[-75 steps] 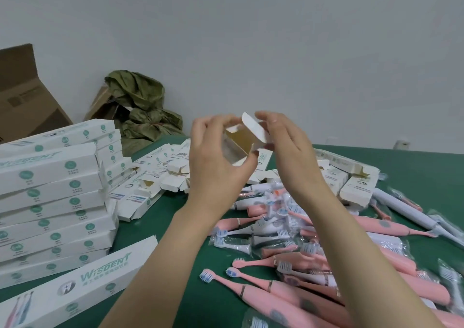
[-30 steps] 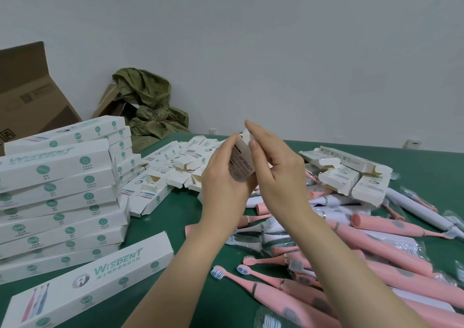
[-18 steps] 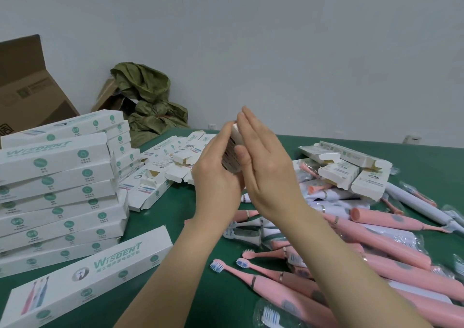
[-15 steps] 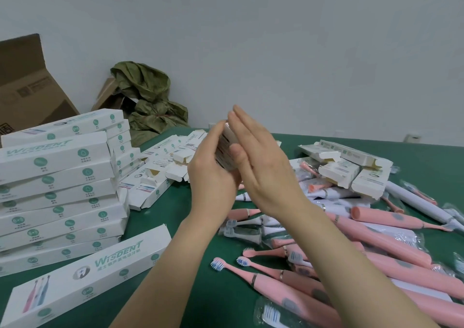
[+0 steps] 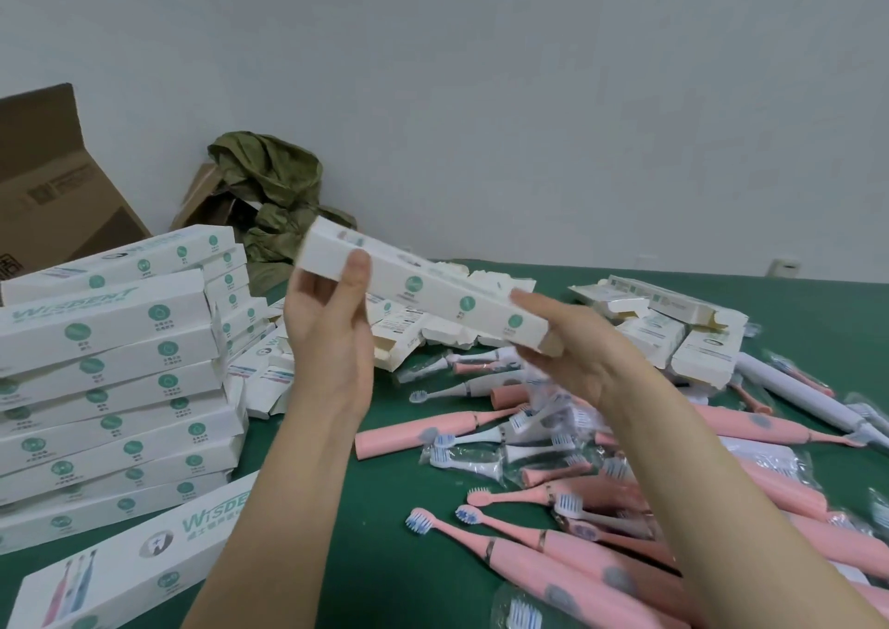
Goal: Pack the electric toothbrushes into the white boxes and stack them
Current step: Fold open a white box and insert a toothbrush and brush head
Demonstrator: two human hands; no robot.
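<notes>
Left hand [image 5: 332, 339] pinches the white box [image 5: 433, 291] at its far end, thumb on top; right hand [image 5: 572, 354] clasps the near end, probably steadying it to load a pink toothbrush [image 5: 433, 431]

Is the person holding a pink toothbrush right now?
No, the left hand and right hand hold a long white box, while the pink toothbrushes lie on the green table.

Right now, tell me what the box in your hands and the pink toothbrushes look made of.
Box: thin white paperboard, apparently, matte printed face; brownish raw board shows at its open end. Pink toothbrushes: likely moulded plastic, smooth with a soft sheen.
</notes>
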